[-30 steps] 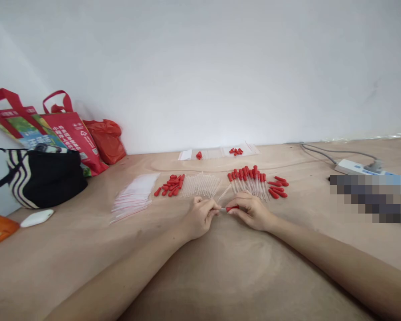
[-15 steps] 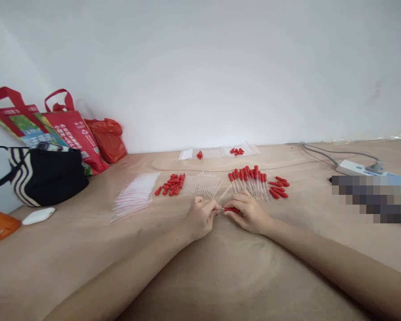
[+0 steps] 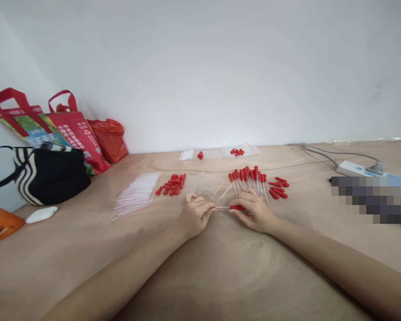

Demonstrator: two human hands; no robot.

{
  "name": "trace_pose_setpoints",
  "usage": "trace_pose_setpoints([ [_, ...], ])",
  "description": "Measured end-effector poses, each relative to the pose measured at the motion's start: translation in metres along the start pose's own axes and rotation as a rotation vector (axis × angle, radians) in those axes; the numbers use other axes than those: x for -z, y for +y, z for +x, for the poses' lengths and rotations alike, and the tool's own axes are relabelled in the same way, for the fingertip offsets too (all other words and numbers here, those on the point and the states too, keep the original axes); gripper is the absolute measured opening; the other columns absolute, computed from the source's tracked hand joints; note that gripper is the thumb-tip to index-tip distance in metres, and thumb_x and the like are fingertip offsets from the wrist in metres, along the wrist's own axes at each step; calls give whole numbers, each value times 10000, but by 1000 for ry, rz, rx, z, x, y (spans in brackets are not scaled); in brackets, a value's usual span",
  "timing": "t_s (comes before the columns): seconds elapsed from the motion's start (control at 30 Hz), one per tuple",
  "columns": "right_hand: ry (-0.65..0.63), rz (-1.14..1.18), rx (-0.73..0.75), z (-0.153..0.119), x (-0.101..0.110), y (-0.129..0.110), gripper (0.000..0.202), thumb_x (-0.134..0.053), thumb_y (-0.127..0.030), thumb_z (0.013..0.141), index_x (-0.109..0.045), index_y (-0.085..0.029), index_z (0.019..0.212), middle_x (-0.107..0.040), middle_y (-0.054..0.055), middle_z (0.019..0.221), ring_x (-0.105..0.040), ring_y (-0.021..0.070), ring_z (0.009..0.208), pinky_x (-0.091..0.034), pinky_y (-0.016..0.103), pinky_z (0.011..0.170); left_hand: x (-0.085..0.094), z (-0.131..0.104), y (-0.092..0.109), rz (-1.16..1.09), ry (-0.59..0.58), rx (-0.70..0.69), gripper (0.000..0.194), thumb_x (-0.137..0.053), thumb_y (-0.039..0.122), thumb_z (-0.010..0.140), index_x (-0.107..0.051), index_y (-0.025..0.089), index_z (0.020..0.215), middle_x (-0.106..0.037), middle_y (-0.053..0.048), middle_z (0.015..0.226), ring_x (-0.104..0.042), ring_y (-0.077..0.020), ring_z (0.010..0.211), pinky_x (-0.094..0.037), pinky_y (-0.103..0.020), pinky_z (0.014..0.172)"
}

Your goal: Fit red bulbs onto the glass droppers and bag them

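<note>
My left hand [image 3: 198,215] pinches the clear end of a thin glass dropper tube [image 3: 222,208]. At the tube's other end is a red rubber bulb [image 3: 236,207], gripped between the thumb and fingers of my right hand [image 3: 254,211]. Tube and bulb lie level, in line between both hands, and my right fingers cover part of the bulb. Just beyond my right hand lies a row of droppers with red bulbs [image 3: 247,173]. A single clear tube [image 3: 224,195] rests at a slant behind my hands. Several clear tubes [image 3: 202,183] lie side by side past my left hand.
Loose red bulbs [image 3: 172,184] lie left of the tubes, more red bulbs [image 3: 279,187] to the right. Clear zip bags [image 3: 137,191] are fanned out at left. Bagged parts [image 3: 240,150] lie by the wall. Bags [image 3: 60,174] stand far left; a power strip [image 3: 354,168] is at right.
My hands have moved slightly apart, so a longer stretch of clear tube shows between my left fingers and the red bulb. The view has shifted a little.
</note>
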State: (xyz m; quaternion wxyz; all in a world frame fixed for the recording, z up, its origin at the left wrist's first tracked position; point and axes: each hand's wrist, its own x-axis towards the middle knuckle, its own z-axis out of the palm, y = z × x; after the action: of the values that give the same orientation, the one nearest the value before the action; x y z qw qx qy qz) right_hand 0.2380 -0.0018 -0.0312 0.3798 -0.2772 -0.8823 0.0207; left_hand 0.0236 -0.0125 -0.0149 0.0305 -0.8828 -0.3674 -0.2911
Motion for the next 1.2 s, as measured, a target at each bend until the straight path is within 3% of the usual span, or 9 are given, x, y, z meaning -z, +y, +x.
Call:
trace_pose_setpoints([
  [0.47, -11, 88, -1, 5, -2, -2, 120, -477, -258, 807, -565, -180, 830, -620, 48, 740, -547, 146, 681, -394, 328, 678, -2, -1, 0, -11, -26, -10, 225, -400, 249, 852, -591, 186, 751, -632, 4, 626, -537, -116, 581, -275, -335, 752],
  [0.6, 5, 299, -178, 5, -1, -4, 142, -494, -307, 794, -573, -193, 825, -618, 51, 783, -565, 148, 729, -437, 302, 672, -2, 1, 2, -40, -15, 30, 221, -395, 256, 856, -585, 192, 765, -641, 14, 650, -551, -113, 604, -259, -338, 802],
  [0.73, 180, 640, -457, 9, -2, -1, 197, -570, -359, 727, -516, -201, 834, -591, 15, 737, -565, 129, 666, -459, 269, 613, 0, 3, 4, -109, -3, 44, 216, -378, 284, 859, -573, 191, 847, -641, 6, 706, -557, -127, 683, -262, -333, 820],
  [0.83, 309, 753, -588, 18, 10, 19, 277, -600, -390, 685, -477, -214, 858, -552, -16, 681, -531, 109, 585, -440, 247, 549, 3, 5, 3, -129, 29, 103, 232, -347, 278, 863, -544, 189, 947, -634, -19, 835, -543, -157, 817, -269, -342, 814],
  [1.0, 422, 596, -746, 38, 43, 74, 327, -511, -438, 717, -541, -212, 951, -536, -14, 645, -487, 96, 519, -419, 244, 524, -8, 16, -1, 40, 60, 216, 164, -474, 285, 793, -566, 192, 891, -604, -43, 908, -501, -206, 890, -266, -380, 812],
  [1.1, 297, 298, -851, 50, 42, 92, 325, -470, -383, 743, -581, -163, 955, -589, 21, 675, -502, 102, 524, -405, 238, 512, -21, 26, -1, 112, 39, 199, 153, -525, 308, 762, -579, 194, 849, -586, -52, 905, -487, -221, 898, -256, -414, 827],
  [1.2, 109, 10, -873, 61, 23, 93, 311, -434, -334, 762, -599, -146, 947, -627, 38, 692, -540, 124, 560, -401, 250, 541, -30, 37, 2, 164, 34, 201, 177, -543, 352, 751, -578, 192, 818, -566, -57, 896, -471, -233, 906, -258, -443, 830],
])
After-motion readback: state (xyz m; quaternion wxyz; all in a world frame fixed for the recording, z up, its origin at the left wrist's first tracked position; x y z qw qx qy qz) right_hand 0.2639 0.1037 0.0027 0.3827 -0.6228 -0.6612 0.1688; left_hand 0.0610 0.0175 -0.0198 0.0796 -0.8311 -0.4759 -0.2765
